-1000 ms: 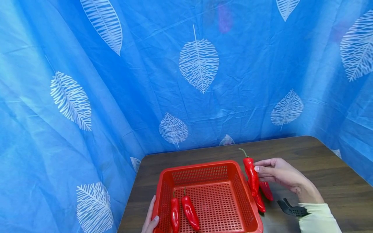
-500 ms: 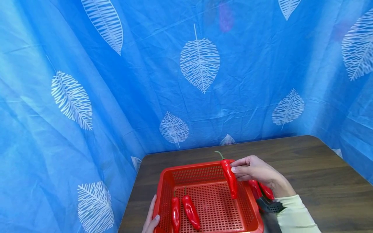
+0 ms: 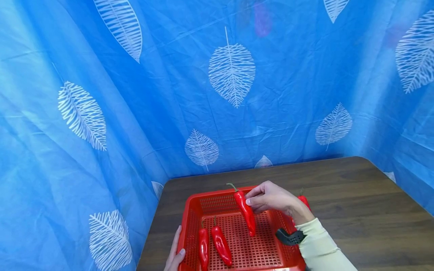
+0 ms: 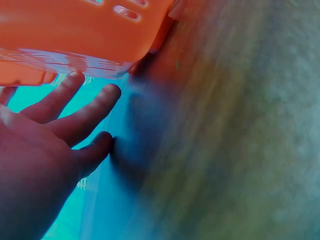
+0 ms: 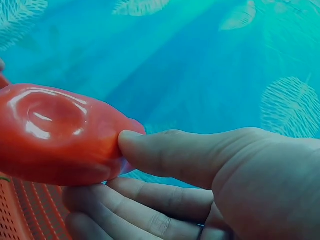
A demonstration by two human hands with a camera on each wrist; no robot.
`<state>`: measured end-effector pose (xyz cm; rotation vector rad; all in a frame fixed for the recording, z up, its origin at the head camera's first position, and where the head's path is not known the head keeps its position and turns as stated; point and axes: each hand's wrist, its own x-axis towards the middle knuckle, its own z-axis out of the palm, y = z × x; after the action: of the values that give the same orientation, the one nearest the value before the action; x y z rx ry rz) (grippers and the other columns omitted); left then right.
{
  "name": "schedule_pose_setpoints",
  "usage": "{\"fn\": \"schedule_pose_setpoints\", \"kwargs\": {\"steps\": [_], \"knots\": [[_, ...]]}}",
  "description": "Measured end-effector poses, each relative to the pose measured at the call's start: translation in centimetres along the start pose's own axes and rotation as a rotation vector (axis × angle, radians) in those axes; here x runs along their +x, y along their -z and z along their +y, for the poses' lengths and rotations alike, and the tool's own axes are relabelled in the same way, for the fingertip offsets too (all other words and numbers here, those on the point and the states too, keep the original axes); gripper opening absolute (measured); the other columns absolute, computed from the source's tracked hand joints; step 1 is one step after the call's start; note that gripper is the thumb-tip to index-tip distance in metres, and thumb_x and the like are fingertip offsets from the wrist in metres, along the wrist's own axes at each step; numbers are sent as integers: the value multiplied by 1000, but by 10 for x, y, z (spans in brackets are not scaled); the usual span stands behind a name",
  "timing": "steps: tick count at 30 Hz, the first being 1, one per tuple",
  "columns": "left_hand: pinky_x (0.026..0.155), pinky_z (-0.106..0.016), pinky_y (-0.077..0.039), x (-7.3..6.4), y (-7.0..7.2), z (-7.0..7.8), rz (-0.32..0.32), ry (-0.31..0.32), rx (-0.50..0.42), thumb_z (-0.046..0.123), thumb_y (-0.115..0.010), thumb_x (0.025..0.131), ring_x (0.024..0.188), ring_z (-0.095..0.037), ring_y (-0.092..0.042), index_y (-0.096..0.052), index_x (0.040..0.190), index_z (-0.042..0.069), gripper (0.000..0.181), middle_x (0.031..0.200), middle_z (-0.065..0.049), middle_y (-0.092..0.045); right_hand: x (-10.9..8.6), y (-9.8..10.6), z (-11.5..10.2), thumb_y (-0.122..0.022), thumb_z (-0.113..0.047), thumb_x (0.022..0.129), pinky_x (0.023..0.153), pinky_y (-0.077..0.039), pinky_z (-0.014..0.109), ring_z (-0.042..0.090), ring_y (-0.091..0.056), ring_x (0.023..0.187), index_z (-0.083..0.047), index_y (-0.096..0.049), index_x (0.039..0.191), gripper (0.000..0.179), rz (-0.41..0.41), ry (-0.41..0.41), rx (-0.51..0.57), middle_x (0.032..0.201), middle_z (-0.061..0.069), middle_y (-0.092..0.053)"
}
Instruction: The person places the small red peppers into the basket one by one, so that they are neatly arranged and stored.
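My right hand [image 3: 271, 197] pinches a glossy red chili pepper [image 3: 245, 212] between thumb and fingers, its green stem pointing up and left, over the red basket [image 3: 291, 259]. In the right wrist view, the thumb lies on the pepper [image 5: 55, 135] and the other fingers sit beneath it. My left hand [image 3: 174, 254] holds the basket's left side, thumb at the rim and fingers along the outer wall. In the left wrist view, that hand's [image 4: 55, 130] fingers are spread beside the basket [image 4: 75, 25]. Two more peppers, one left [image 3: 204, 248] and one right [image 3: 221, 246], lie inside.
To the basket's right, another red pepper [image 3: 304, 201] shows partly behind my right wrist. A dark strap piece [image 3: 289, 237] sits at the pale sleeve [image 3: 317, 241]. The dark wooden table [image 3: 373, 210] backs onto a blue leaf-print curtain [image 3: 162, 94].
My right hand has carried the pepper leftward, from beside the basket's right rim to over its inside. The left hand and the two peppers in the basket stay put.
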<state>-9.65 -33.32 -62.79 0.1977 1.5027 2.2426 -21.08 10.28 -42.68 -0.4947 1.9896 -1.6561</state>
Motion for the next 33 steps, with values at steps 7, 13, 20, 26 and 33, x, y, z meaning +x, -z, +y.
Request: {"fn": "schedule_pose_setpoints", "kwargs": {"steps": [7,13,20,26,33], "knots": [[117,-52,-53,-4,-17,13,-12,-22,5,36,-39,119,140,-15,-57,19,171,47,79,166,6,-39,17,-18,-3,-79,-14,100,88,-68,46,29,-82,96,9,-76,125,34,-17,-23,-29,108,16,-83],[115,-47,-54,-11,-50,40,29,-11,115,37,-38,119,138,-15,-55,25,170,33,81,173,-19,-24,25,-30,2,-80,-13,99,87,-68,47,28,-82,96,5,-80,119,27,-24,-53,-63,104,14,-84],[114,-47,-55,-4,-18,14,-18,-46,40,35,-39,119,139,-14,-57,18,172,44,78,166,3,-41,35,-44,10,-81,-9,97,83,-69,49,30,-82,88,1,-84,108,15,-28,-73,-165,96,11,-83],[112,-43,-55,4,6,-8,-18,-91,40,34,-38,119,140,-12,-57,10,172,51,74,161,15,-44,41,-57,20,-81,-5,95,77,-69,47,29,-80,80,-2,-85,94,5,-25,-98,-272,84,8,-81],[113,-45,-57,7,16,-14,8,-73,54,27,-34,121,138,-13,-61,-5,168,65,68,157,19,-50,43,-66,27,-83,-5,94,71,-69,43,26,-78,73,-6,-82,83,11,15,-162,-379,78,9,-78]]}}
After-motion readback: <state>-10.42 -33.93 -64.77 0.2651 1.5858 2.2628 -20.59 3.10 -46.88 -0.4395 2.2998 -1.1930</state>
